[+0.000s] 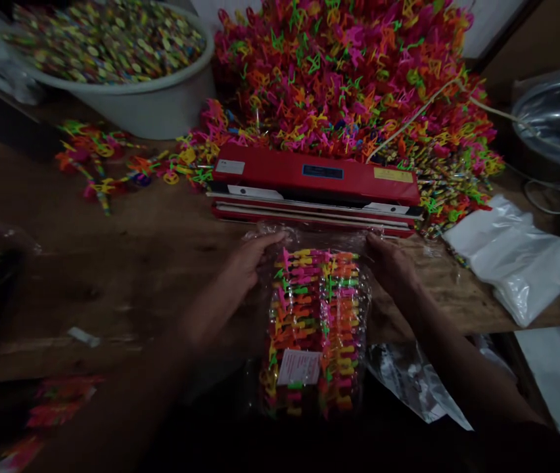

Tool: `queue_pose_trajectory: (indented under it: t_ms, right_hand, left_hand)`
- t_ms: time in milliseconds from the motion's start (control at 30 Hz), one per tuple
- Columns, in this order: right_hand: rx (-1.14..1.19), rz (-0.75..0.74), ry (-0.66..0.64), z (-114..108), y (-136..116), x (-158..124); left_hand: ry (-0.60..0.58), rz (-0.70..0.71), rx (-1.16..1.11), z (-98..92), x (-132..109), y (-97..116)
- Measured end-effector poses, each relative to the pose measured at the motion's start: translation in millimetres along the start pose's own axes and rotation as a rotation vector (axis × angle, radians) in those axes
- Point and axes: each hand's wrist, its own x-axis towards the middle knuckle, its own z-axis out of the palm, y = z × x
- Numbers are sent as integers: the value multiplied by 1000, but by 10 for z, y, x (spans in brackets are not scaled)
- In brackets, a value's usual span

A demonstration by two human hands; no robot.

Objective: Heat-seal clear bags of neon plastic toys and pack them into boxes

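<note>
A clear plastic bag hangs over the table's front edge, packed with two columns of small bright plastic toys and a white printed label. Its upper edge is stretched between my hands. My left hand pinches the bag's left top corner, while my right hand grips the right one. Just beyond the bag's top edge lies a red heat sealer, a long bar-shaped machine with a narrow slot along its front. The fingertips are partly lost in the dim light.
Behind the sealer rises a big heap of colourful plastic toys. A white tub full of small patterned pieces stands at back left. White plastic bags lie right, near a shiny metal bowl. A pale cord crosses the heap.
</note>
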Motion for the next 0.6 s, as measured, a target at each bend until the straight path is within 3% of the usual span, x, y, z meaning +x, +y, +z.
queue_pose_trajectory:
  t_ms: [67, 133, 233, 367, 500, 600]
  right_hand:
    - [-20, -33, 38, -10, -24, 124]
    - [-156, -119, 112, -23, -40, 216]
    - [-611, -332, 281, -13, -70, 245]
    - [-1152, -479, 538, 94, -99, 188]
    - [-1135, -474, 615, 220, -78, 253]
    - [-1086, -486, 686, 283, -72, 313]
  left_hand:
    - [42, 34, -79, 84, 125, 71]
    - [98, 153, -79, 141, 245, 113]
    - [211, 313, 52, 160, 363, 147]
    - [327, 361, 200, 127, 436, 208]
    - [372, 352, 348, 126, 491, 254]
    - [445, 502, 466, 90, 382, 174]
